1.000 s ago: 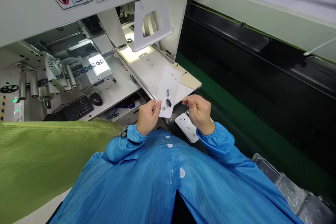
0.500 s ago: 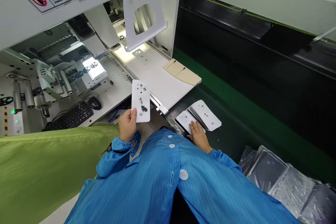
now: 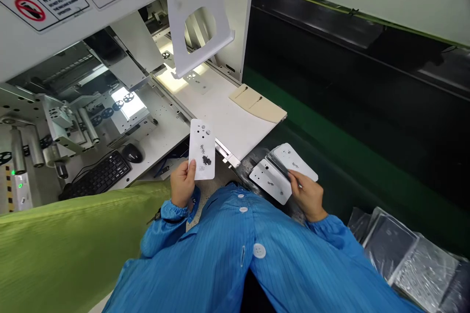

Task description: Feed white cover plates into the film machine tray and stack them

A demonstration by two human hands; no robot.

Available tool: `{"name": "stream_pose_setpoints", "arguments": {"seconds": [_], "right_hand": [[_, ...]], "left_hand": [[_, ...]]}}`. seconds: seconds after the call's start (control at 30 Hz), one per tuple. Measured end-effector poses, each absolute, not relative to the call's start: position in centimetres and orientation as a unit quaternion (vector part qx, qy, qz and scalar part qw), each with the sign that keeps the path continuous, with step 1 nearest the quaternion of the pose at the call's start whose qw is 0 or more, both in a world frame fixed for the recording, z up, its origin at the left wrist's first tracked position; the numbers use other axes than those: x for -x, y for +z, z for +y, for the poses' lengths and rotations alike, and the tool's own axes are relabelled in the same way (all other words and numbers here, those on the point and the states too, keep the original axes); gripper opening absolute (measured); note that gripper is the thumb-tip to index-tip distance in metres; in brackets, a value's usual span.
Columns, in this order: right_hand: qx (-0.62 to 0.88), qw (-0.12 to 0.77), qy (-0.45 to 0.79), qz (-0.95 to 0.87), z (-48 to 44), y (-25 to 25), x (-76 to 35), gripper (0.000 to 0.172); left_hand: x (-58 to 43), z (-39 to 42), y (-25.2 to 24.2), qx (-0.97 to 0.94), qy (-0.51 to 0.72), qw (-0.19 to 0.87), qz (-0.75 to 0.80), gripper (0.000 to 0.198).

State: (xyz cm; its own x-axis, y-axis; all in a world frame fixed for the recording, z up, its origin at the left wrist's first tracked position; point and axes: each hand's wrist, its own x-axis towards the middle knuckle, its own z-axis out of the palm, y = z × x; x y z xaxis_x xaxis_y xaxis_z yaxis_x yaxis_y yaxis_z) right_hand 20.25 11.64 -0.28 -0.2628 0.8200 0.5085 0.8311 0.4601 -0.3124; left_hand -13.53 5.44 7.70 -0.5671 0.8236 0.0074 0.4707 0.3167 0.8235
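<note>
My left hand (image 3: 183,182) is closed on the lower left edge of a white phone back panel (image 3: 196,149), thumb on its face. The panel is upright, with round camera holes at the top and dark print below. At the right, my right hand (image 3: 307,195) pinches the near edge of a fanned stack of like panels (image 3: 296,160); how many it grips I cannot tell. Left of those fingers, another white phone back panel (image 3: 270,181) lies flat on the dark surface, its holes and small print uncovered.
Ahead is a machine with a white feed table (image 3: 223,112) and a beige plate (image 3: 259,102) on its edge. A white bracket (image 3: 200,56) hangs above. A keyboard (image 3: 99,173) and mouse (image 3: 132,153) lie left. Plastic-wrapped sheets (image 3: 422,259) lie lower right.
My right hand has moved right, off the flat panel and onto the edge of the fanned stack. My left hand still holds its panel, slightly lower and further right in view.
</note>
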Motion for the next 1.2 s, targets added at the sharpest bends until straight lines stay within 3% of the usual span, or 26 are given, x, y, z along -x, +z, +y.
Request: {"name": "stream_pose_setpoints", "arguments": {"seconds": [0.13, 0.33, 0.43, 0.6, 0.93, 1.2], "right_hand": [[0.466, 0.332, -0.003, -0.820, 17.2, 3.6, -14.4, 0.027], [0.473, 0.106, 0.063, -0.872, 23.1, 1.4, -5.1, 0.043], [0.499, 0.051, 0.088, -0.860, 22.3, 0.7, -3.3, 0.053], [0.527, 0.024, 0.108, -0.843, 21.3, 1.4, -1.6, 0.069], [0.560, -0.001, 0.116, -0.821, 22.1, 1.5, 0.1, 0.066], [0.589, -0.002, 0.089, -0.803, 20.3, 1.0, -3.0, 0.076]], "left_hand": [[13.9, 6.1, 7.4, -0.420, 0.413, 0.217, 0.779, 0.040], [14.6, 6.8, 7.3, -0.409, 0.416, 0.232, 0.778, 0.041], [15.2, 7.1, 7.1, -0.389, 0.424, 0.240, 0.782, 0.041], [15.9, 8.0, 6.8, -0.379, 0.418, 0.256, 0.785, 0.041], [16.5, 9.5, 6.9, -0.390, 0.395, 0.275, 0.785, 0.039], [16.0, 10.0, 6.9, -0.387, 0.398, 0.289, 0.780, 0.040]]}}
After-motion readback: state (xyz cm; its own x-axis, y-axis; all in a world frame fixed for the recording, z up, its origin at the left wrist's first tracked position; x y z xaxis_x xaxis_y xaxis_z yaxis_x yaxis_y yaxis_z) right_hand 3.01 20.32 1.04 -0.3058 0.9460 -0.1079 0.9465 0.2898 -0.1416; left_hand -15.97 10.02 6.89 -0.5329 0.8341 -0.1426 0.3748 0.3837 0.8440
